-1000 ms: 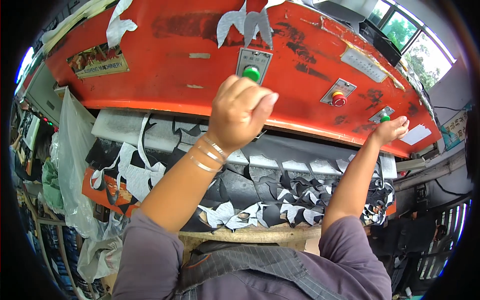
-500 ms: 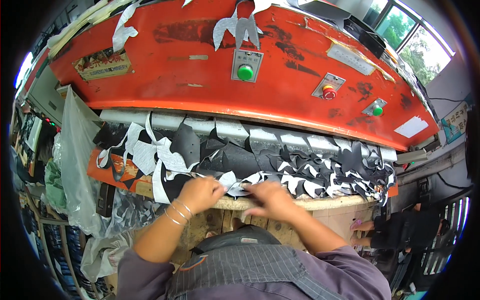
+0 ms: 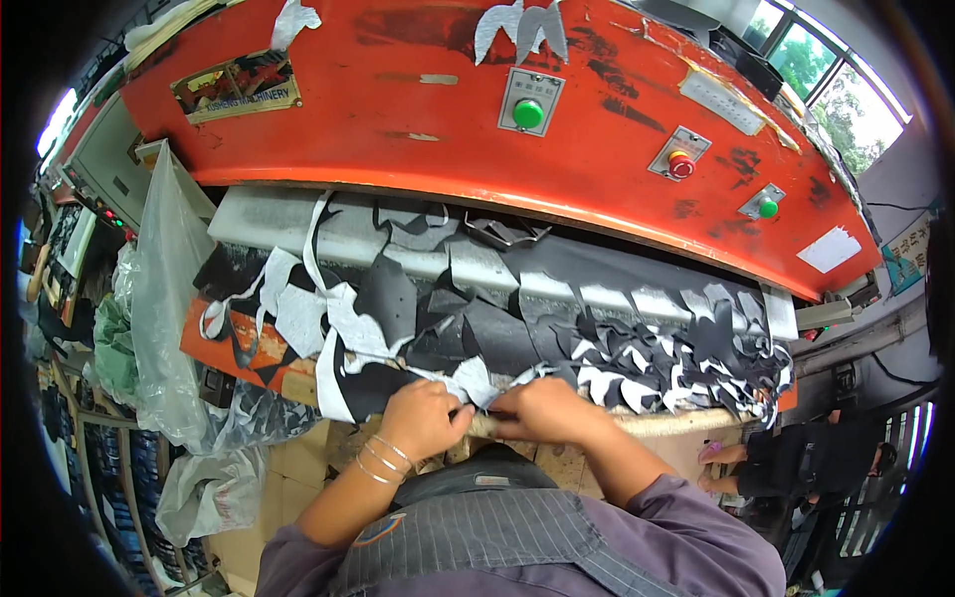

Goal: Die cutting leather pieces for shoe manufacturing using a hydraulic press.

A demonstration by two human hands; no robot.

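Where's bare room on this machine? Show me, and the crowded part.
Bare: the left end of the pale board, between the red machine front and the black piece, left of the narrow white strip; seemingly also the dark sheet right of the metal frame. Crowded: the scrap heap right of the right hand.

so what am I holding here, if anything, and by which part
Cannot tell: the left hand and right hand are near a pale scrap, but any grip is hidden.

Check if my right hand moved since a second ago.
Yes, your right hand has moved from beside the rightmost green button toward you, to the wooden edge.
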